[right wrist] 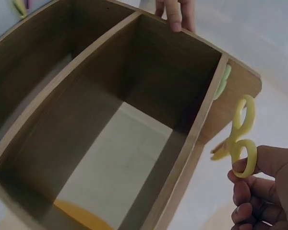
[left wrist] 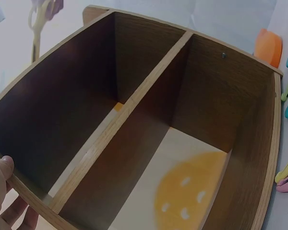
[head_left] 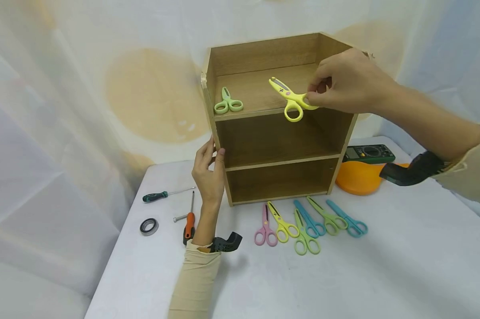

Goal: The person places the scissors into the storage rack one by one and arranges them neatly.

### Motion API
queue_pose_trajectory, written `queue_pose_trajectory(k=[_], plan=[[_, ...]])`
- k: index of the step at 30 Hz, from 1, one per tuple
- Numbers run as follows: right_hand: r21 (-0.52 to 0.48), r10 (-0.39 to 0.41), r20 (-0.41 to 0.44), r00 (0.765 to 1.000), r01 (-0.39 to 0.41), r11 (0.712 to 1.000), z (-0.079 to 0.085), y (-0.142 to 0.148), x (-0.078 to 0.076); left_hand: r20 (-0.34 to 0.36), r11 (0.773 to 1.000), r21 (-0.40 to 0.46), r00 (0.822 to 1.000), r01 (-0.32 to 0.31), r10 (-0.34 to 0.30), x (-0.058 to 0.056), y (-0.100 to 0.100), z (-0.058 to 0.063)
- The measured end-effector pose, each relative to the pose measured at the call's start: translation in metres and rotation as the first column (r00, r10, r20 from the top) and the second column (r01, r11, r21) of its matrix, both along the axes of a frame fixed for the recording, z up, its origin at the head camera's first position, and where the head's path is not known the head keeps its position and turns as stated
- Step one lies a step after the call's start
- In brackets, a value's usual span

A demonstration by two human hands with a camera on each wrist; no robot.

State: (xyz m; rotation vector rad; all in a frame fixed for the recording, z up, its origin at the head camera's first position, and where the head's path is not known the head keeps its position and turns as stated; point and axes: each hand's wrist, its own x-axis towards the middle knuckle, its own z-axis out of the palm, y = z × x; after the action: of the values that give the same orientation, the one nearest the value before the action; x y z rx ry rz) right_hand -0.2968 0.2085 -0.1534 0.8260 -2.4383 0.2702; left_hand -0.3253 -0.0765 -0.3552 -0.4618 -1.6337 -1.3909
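Between the thumb and fingers of my right hand (head_left: 349, 84) is one handle loop of yellow scissors (head_left: 288, 94). The scissors hang in the air in front of the upper board of a wooden shelf unit (head_left: 279, 163), blades towards the upper left in the head view. Green scissors (head_left: 226, 98) lie at the left end of that upper board. My left hand (head_left: 209, 179) holds the unit's left side panel, its thumb at the front edge (left wrist: 6, 166) and the other fingers on the outer side. The right wrist view shows the yellow scissors (right wrist: 236, 136) beside the unit.
Before the unit lie pink scissors (head_left: 265, 223), more yellow scissors (head_left: 279, 219), and several green and blue pairs (head_left: 309, 217). To the left are two screwdrivers (head_left: 190, 221), a bolt and a bearing (head_left: 144, 231). An orange item (head_left: 355, 179) and a multimeter (head_left: 377, 153) sit right.
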Motion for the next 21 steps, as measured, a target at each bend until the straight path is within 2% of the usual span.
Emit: queue_pose_trajectory(k=[4, 10, 16, 21], plan=[[-0.03, -0.057, 0.054, 0.997, 0.059, 0.998, 0.004, -0.017, -0.016, -0.002, 1.0, -0.009, 1.0, -0.002, 0.002, 0.0, -0.001, 0.001], [-0.054, -0.136, 0.171, 0.976, 0.147, 0.988, 0.012, -0.041, -0.039, -0.002, 1.0, -0.012, 1.0, -0.009, 0.009, 0.001, 0.0, 0.001], [-0.075, -0.152, 0.248, 0.957, 0.176, 0.982, 0.004, -0.057, -0.056, 0.004, 1.0, -0.001, 1.0, -0.011, 0.011, 0.001, 0.001, 0.002], [-0.101, -0.172, 0.328, 0.929, 0.215, 0.971, -0.003, -0.062, -0.062, 0.008, 1.0, -0.005, 1.0, -0.003, 0.003, 0.003, 0.004, 0.002]])
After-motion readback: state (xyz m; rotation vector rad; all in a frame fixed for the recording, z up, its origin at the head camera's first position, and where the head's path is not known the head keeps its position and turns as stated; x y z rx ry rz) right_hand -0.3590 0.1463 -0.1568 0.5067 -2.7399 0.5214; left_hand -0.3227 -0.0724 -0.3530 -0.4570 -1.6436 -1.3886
